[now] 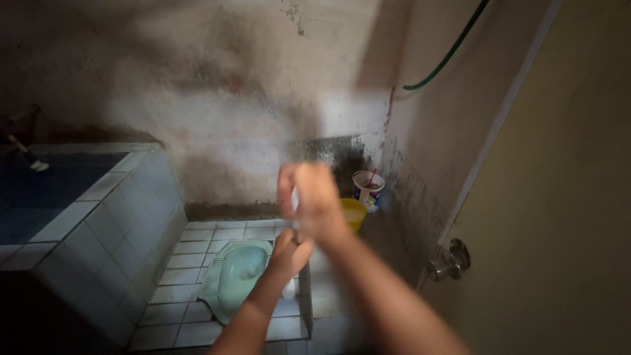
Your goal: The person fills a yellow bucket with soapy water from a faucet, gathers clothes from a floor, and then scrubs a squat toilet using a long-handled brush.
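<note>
Hands, two, raised together before the stained wall: right hand (314,200) uppermost, fingers curled about a slim pale object (295,199), blurred, kind not readable; left hand (288,253) just beneath, closed on what looks like the lower end of the same item, with a small white piece (288,286) showing below the wrist. Grip state: both hands wrapped shut, though motion blur hides the fingertips. Position of held object: upright between the two hands, above the tiled floor (197,276), beside and above the pale green squat toilet (236,276). Surroundings: tiled water basin (98,223) at left, well apart; yellow bucket (353,212) behind the right hand; white cup (368,189) with a red stick in it, just beside the bucket in the corner; green hose (447,56) hanging on the right wall; metal door latch (450,261) on the door at right. Handling note, as judgement: the lower hand should anchor the item while the upper hand does the working motion; keep both wrists close, hold the object upright and over the floor so nothing spills or drops into the toilet, and steady the head in the dim light.
</note>
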